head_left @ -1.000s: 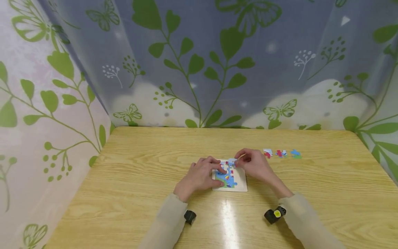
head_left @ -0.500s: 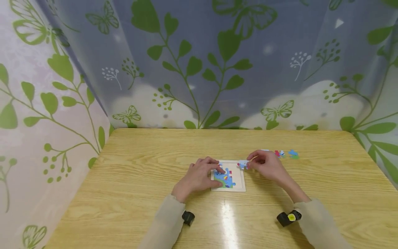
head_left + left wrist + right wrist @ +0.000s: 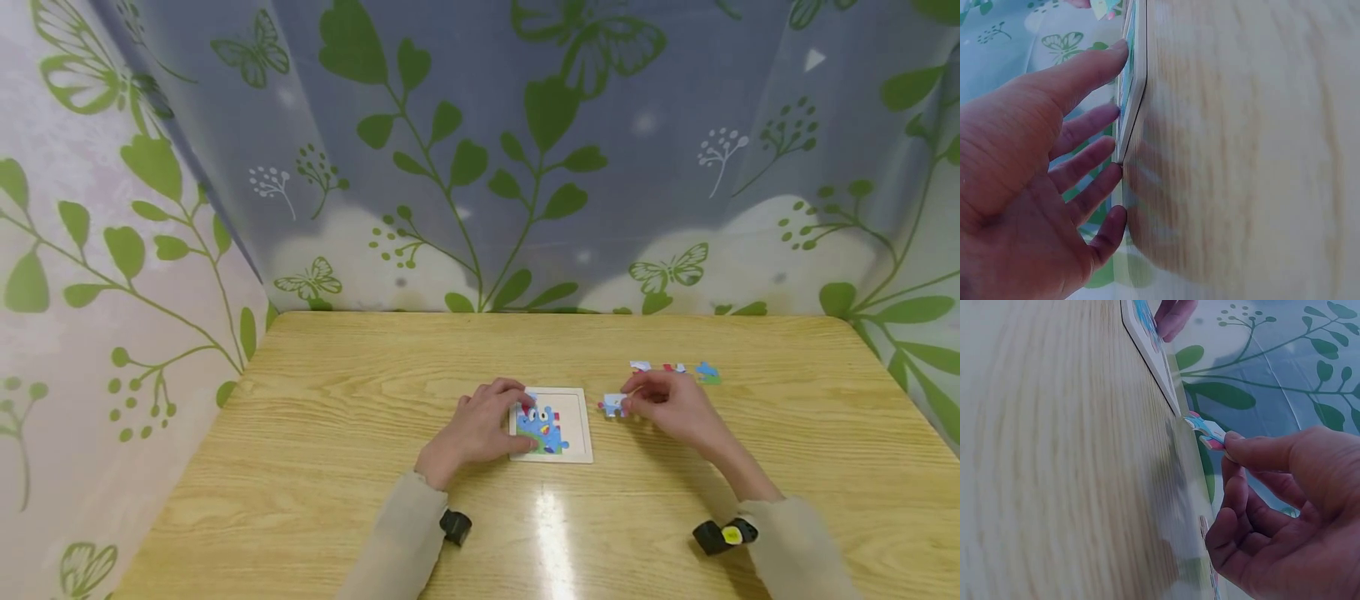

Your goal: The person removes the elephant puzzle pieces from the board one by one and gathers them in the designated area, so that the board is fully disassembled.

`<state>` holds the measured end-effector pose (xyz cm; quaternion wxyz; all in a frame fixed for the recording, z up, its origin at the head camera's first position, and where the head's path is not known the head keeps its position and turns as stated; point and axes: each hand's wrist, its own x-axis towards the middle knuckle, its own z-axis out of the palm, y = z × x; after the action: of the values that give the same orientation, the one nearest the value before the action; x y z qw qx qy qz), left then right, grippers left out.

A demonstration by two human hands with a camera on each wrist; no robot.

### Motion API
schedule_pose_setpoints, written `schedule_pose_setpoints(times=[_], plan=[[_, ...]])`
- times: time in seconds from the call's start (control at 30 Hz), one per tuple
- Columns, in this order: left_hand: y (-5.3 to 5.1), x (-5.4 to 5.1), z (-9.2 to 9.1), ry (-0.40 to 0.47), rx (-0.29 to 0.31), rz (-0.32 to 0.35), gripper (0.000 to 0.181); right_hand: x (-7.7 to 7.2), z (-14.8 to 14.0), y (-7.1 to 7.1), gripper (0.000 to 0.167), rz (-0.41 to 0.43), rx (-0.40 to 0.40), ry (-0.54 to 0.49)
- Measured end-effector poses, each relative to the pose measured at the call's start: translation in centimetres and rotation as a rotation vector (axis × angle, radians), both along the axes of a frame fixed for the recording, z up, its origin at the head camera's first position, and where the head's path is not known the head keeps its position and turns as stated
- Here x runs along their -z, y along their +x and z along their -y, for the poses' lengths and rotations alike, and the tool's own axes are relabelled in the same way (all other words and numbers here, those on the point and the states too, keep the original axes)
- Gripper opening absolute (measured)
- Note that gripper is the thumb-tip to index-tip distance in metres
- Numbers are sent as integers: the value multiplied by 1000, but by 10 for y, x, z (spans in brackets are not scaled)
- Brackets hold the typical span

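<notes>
Puzzle piece (image 3: 613, 405) is pinched at its edge between thumb and forefinger of the right hand (image 3: 678, 411); most of it sticks out to the left of this grip. Further left, apart from the piece, lies the puzzle board (image 3: 576, 421), where the left hand (image 3: 480, 423) rests with fingers spread. Loose pieces (image 3: 707, 373) lie just beyond the right hand.

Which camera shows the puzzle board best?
The head view: it looks down on the puzzle board, showing most of its face, though the left hand hides part. The left wrist view shows mostly its edge; the right wrist view, a slanted part; both cut it off at the top.
</notes>
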<state>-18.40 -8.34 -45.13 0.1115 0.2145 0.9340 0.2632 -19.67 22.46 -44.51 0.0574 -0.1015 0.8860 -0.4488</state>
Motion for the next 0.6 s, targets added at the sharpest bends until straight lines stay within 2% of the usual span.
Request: schedule_pose_setpoints(times=[0.23,0.47,0.6], plan=[[0,1,-5,27,-46,4,61,3,-14,1,19,11,14,23],[0,2,-9,-4,-83,1,69,1,-27,2,21,35,33,43],[0,2,-10,-17,-91,-2,70,1,-35,-1,20,19,41,78]])
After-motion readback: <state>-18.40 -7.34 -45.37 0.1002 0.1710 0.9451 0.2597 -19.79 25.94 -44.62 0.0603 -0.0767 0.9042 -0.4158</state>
